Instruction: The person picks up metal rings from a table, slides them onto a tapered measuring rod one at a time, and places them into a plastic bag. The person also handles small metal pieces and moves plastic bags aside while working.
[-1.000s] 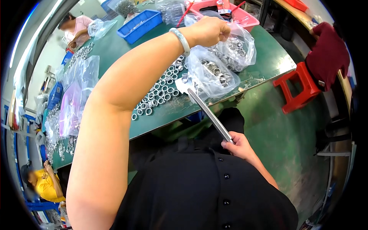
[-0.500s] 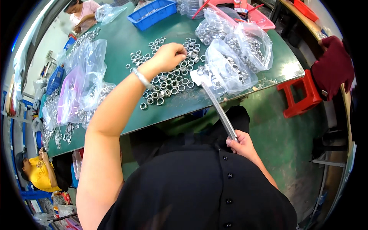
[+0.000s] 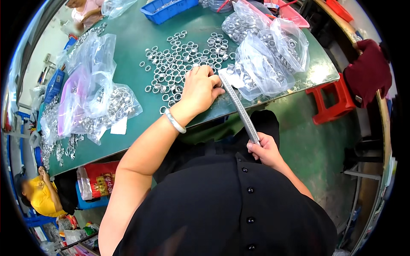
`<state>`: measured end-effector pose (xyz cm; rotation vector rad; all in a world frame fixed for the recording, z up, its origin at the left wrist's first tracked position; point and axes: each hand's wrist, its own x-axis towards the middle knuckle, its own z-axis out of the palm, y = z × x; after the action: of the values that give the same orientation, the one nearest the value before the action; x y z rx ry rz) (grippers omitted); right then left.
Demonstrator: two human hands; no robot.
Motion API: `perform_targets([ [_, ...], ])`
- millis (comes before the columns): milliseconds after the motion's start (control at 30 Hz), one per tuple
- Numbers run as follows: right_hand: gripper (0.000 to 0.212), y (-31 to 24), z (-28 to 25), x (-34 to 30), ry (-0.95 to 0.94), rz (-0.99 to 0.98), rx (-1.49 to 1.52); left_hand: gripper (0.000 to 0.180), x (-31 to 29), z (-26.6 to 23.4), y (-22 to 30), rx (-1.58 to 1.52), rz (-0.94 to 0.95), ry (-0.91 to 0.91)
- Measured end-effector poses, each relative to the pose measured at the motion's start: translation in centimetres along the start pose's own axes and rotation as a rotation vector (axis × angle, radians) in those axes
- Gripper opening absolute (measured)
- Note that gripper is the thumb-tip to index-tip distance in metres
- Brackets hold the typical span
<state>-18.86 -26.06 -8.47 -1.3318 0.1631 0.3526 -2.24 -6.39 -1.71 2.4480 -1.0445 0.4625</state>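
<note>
Metal rings (image 3: 171, 79) lie spread in a loose patch on the green table. My left hand (image 3: 200, 88) is over their near right part, its fingers bent and its thumb pointing right. Whatever those fingers hold, if anything, is hidden. A bangle (image 3: 176, 121) circles that wrist. My right hand (image 3: 265, 149), down by my waist, is closed round the lower end of a long grey metal ring mandrel (image 3: 240, 109) with fine markings. The mandrel slants up and left, its far tip close to my left hand, and no ring shows on its visible length.
Clear bags of rings (image 3: 260, 70) sit right of the patch. More bagged rings (image 3: 115, 102) lie left, by a purple tray (image 3: 66, 104). A blue bin (image 3: 168, 9) stands at the back. Two people work at left. A red stool (image 3: 329, 102) stands on the right.
My left hand has come nearer and to the right, from the far part of the rings to beside the mandrel's tip. My right hand keeps its grip; the view has shifted slightly.
</note>
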Motion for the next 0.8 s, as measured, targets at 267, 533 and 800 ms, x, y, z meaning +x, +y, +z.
perform_targets([
  [267,0.012,-0.1,0.4,-0.7,-0.002,0.028,-0.043,0.004,-1.5,-0.8,-2.0,-1.233,-0.481,0.031],
  [533,0.018,-1.5,1.6,-0.7,-0.047,0.024,-0.160,0.006,-3.6,-2.7,-1.9,-1.836,-0.479,0.078],
  [800,0.020,-1.7,1.8,-0.9,-0.071,0.011,-0.220,0.008,-4.7,-2.5,-1.6,-1.830,-0.424,0.082],
])
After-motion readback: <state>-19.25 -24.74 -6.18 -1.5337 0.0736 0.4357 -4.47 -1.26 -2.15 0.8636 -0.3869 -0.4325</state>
